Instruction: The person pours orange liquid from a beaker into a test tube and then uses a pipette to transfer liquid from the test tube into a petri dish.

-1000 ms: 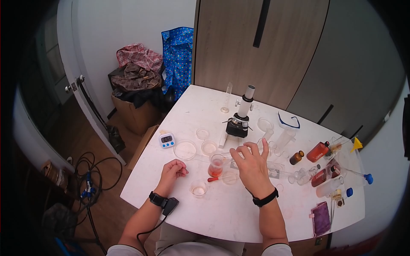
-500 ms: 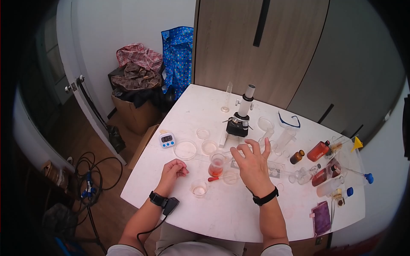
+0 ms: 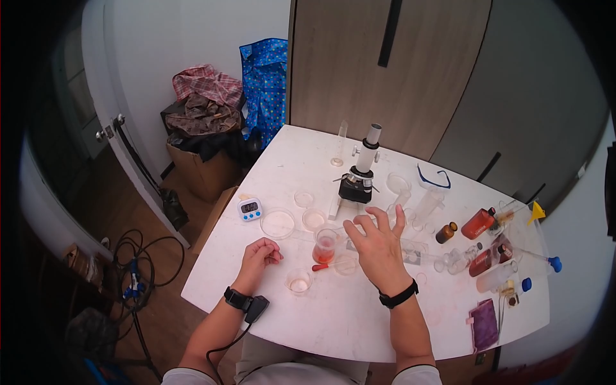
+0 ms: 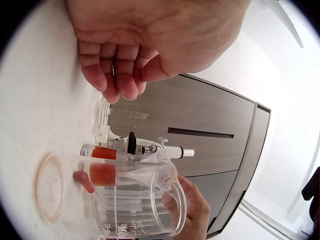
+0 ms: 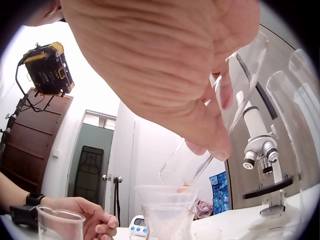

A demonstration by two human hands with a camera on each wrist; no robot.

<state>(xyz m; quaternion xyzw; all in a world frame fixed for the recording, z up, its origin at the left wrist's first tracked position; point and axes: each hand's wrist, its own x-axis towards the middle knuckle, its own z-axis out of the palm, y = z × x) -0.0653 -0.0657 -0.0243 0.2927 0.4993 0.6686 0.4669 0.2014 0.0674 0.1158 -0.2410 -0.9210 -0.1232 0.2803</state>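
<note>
My right hand [image 3: 380,253] holds a clear cylindrical vessel [image 5: 177,165], tilted with its mouth low over a funnel [image 5: 165,195]. A trace of red liquid shows at its lip. The funnel sits in the mouth of a clear flask [image 3: 324,247], which has orange-red liquid in its base. My left hand [image 3: 258,262] hovers left of the flask, its fingers loosely curled and nothing seen in them. In front of the flask stands a small clear beaker [image 3: 299,283], close to that hand. A dropper's red bulb [image 3: 319,267] lies at the foot of the flask.
Petri dishes [image 3: 278,224] and a digital timer [image 3: 250,209] lie on the left. Behind the flask stands a microscope [image 3: 367,157]. Safety goggles [image 3: 434,179], red-brown bottles [image 3: 478,224], clear glassware and a purple cloth [image 3: 484,325] crowd the right side of the table [image 3: 308,333].
Both hands hold nearly the same positions. The head view has shifted slightly, and the orange-red liquid stays in the flask's base.
</note>
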